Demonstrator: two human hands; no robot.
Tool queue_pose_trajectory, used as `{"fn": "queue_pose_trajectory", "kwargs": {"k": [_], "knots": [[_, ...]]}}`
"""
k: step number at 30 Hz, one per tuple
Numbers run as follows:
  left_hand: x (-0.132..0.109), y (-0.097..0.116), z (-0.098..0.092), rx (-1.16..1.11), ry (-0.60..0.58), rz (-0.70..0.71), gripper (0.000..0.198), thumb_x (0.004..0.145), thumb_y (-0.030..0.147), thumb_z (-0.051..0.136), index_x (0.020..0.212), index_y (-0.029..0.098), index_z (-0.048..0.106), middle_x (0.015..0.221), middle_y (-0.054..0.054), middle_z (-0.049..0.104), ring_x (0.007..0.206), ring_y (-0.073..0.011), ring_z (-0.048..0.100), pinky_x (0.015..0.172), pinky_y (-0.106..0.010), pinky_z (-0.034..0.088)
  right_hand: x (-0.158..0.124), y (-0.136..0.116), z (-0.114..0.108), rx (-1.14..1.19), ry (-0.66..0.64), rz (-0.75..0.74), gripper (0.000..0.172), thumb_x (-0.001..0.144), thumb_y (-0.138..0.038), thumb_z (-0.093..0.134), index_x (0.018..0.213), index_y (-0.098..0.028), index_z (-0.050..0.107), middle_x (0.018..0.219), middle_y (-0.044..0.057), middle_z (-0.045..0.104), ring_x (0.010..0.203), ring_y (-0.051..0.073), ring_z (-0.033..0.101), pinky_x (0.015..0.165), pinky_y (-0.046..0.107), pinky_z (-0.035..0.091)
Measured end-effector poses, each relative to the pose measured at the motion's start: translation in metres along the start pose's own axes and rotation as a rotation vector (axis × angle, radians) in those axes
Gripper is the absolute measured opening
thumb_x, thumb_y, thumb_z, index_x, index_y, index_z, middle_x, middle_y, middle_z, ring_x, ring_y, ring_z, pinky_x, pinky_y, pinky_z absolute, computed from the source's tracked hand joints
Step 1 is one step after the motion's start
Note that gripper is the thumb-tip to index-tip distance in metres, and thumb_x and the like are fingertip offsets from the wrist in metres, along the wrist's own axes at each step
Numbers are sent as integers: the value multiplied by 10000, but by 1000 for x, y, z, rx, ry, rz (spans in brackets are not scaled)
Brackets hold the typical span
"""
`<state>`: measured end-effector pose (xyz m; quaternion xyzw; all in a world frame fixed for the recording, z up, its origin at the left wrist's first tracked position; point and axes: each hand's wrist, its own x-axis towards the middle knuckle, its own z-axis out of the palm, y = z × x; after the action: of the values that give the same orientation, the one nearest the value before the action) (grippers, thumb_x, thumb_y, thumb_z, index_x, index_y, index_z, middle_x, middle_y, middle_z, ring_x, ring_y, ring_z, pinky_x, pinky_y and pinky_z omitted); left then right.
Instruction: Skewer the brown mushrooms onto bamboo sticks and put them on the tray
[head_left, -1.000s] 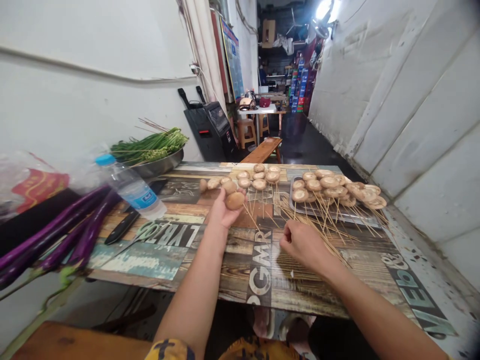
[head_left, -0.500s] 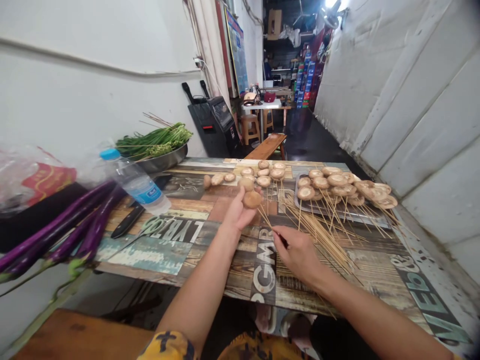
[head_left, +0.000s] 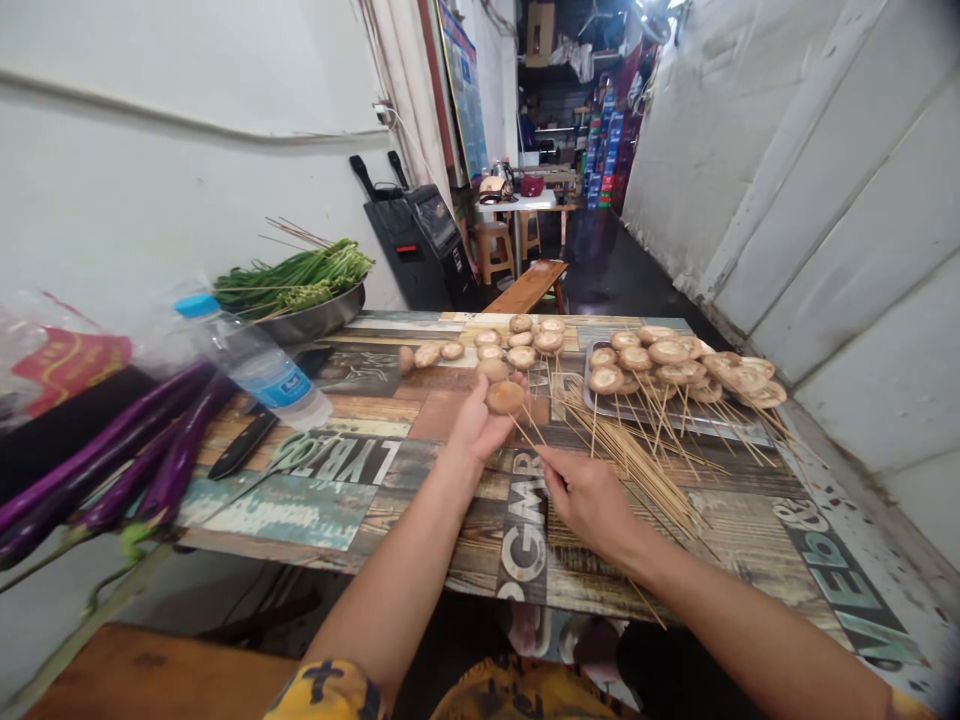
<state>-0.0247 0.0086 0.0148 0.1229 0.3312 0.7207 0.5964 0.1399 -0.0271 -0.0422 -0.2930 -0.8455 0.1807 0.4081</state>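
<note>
My left hand [head_left: 480, 420] is closed on a brown mushroom [head_left: 505, 398], cap side toward me. Another mushroom [head_left: 491, 370] shows just beyond the fingertips; whether the hand touches it I cannot tell. Pinched in my right hand [head_left: 585, 495] is a thin bamboo skewer [head_left: 528, 432], its far end at the near edge of the held mushroom. Whether the point has gone in is too small to see. Loose skewers [head_left: 645, 460] lie in a bundle right of my right hand. Several mushrooms [head_left: 520, 357] rest on the table beyond my left hand.
A tray [head_left: 675, 418] of skewered mushrooms stands at the right. On the left are a water bottle [head_left: 262, 365], a black-handled knife [head_left: 244, 445], scissors [head_left: 289, 452], purple eggplants [head_left: 172, 450] and a metal bowl [head_left: 322, 318] of greens. A wooden bench [head_left: 529, 288] stands past the table.
My right hand has moved slightly left, bringing the skewer's end to the mushroom's edge. My left hand keeps its hold. The view has shifted a little.
</note>
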Motion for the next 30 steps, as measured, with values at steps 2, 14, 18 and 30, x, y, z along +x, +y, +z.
{"fn": "queue_pose_trajectory", "kwargs": {"k": [2,14,18,30], "knots": [[0,0,0,1,-9,-1,437,976,365,306,947,51,609,872,-131,661,810,-191,648,720,-310,549,1,-1,-1,-14,-14,2,260,897,-169,438,941,-175,694,844,66,728,738,174,678,688,242,486],[-1,-6,-1,0,6,1,401,980,338,316,944,65,607,856,-114,667,800,-166,648,734,-287,550,2,-4,-4,-92,-54,21,264,910,-169,436,964,-178,694,844,64,726,742,156,671,701,227,483],[-2,-5,1,-1,24,3,405,982,342,308,945,65,600,856,-114,665,794,-169,649,718,-289,552,2,-3,-4,-87,-56,16,269,909,-169,431,981,-163,690,837,72,725,739,169,677,690,237,487],[-2,-10,1,20,-2,36,375,978,326,318,947,72,591,861,-113,649,790,-158,635,763,-291,536,4,-5,-4,-151,-71,40,243,902,-155,446,934,-171,686,839,65,729,741,178,682,662,238,475]]}}
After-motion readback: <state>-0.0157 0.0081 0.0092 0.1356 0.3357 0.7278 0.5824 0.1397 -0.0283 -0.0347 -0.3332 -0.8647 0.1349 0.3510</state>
